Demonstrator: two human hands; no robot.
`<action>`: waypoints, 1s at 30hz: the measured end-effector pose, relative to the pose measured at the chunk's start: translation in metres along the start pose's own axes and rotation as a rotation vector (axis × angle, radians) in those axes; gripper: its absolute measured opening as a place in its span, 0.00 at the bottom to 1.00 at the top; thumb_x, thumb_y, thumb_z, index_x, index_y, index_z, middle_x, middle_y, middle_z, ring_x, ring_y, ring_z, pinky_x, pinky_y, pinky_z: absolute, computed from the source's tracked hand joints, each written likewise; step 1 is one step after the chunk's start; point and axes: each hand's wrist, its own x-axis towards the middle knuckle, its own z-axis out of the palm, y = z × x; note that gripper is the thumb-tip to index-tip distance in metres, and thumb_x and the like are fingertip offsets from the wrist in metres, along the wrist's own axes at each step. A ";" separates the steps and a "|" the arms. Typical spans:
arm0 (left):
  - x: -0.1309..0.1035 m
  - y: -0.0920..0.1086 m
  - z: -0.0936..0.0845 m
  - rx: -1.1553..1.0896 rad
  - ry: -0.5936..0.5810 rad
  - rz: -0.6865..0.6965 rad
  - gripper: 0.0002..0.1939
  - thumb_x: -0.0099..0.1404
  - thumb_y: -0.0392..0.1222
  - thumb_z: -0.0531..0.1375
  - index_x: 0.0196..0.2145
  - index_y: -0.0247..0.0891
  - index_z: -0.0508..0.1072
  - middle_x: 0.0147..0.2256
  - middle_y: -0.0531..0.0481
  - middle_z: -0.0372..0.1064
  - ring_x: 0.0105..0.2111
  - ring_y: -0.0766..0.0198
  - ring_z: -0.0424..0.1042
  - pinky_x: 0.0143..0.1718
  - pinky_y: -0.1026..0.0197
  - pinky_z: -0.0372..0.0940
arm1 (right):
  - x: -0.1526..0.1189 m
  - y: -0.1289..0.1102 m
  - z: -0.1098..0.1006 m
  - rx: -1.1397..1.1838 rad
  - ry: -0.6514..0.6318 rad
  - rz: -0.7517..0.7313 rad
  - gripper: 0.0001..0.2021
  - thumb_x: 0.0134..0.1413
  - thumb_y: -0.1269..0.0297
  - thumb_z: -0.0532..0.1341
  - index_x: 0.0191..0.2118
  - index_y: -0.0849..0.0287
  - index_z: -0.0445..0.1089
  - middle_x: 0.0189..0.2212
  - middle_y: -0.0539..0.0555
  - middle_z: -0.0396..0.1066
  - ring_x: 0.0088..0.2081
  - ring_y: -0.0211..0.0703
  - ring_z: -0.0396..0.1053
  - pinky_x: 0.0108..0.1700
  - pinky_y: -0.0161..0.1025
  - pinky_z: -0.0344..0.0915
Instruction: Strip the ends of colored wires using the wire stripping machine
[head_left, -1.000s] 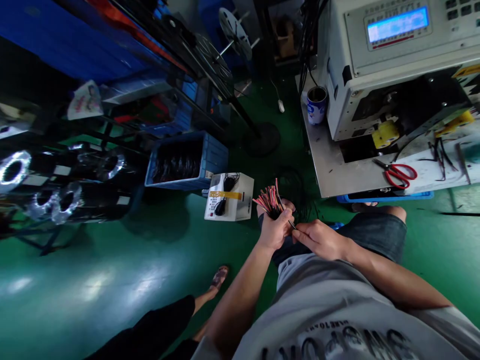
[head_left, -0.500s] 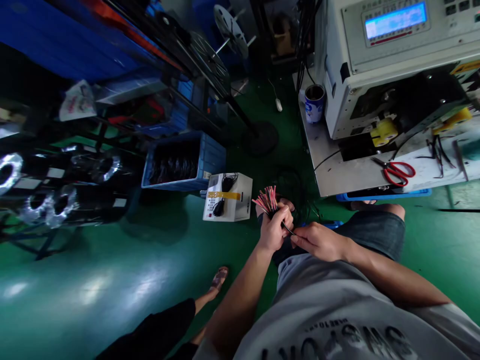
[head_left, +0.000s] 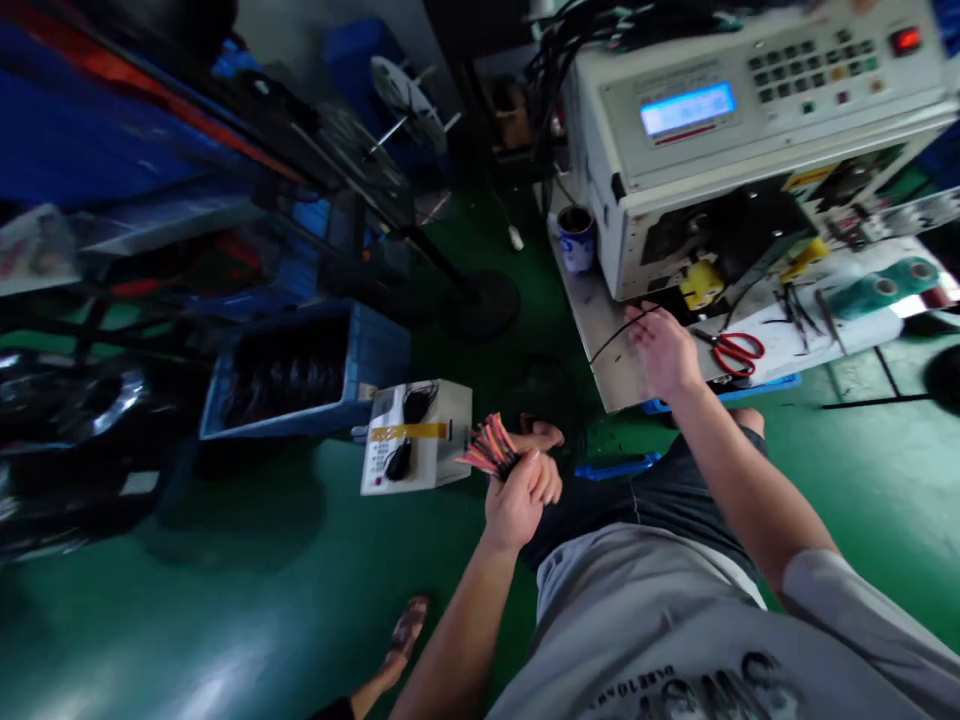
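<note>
The left hand (head_left: 517, 497) is closed around a bundle of red and black wires (head_left: 491, 447) at lap height. The right hand (head_left: 664, 350), fingers spread, touches a black wire (head_left: 619, 336) on the table (head_left: 611, 365), with red scissors (head_left: 735, 350) just beside it.

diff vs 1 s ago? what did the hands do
The right hand left the wire bundle, where it had been pinching a wire, and went up to the machine bench, now at a black wire lying there. The camera swung right. The left hand still grips the bundle over the lap; the red scissors have not moved.
</note>
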 end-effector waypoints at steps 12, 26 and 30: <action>-0.002 0.001 -0.006 0.056 -0.033 -0.148 0.37 0.69 0.60 0.68 0.16 0.40 0.52 0.13 0.58 0.43 0.15 0.72 0.44 0.19 0.63 0.43 | 0.008 -0.006 0.020 0.187 0.113 0.032 0.11 0.61 0.58 0.67 0.45 0.57 0.73 0.38 0.54 0.83 0.42 0.43 0.82 0.44 0.38 0.76; 0.002 0.004 0.006 0.011 0.026 -0.092 0.34 0.64 0.59 0.73 0.20 0.41 0.55 0.13 0.62 0.46 0.13 0.74 0.46 0.16 0.67 0.46 | -0.027 0.017 0.025 -0.065 -0.047 0.000 0.18 0.72 0.43 0.57 0.41 0.53 0.69 0.26 0.47 0.69 0.29 0.39 0.70 0.40 0.40 0.73; 0.005 0.004 0.001 0.030 0.029 -0.080 0.32 0.61 0.62 0.75 0.23 0.41 0.60 0.13 0.63 0.49 0.12 0.74 0.46 0.15 0.67 0.45 | -0.102 0.039 0.025 -0.307 -0.404 0.116 0.22 0.69 0.40 0.62 0.36 0.55 0.73 0.21 0.47 0.67 0.24 0.40 0.63 0.29 0.39 0.64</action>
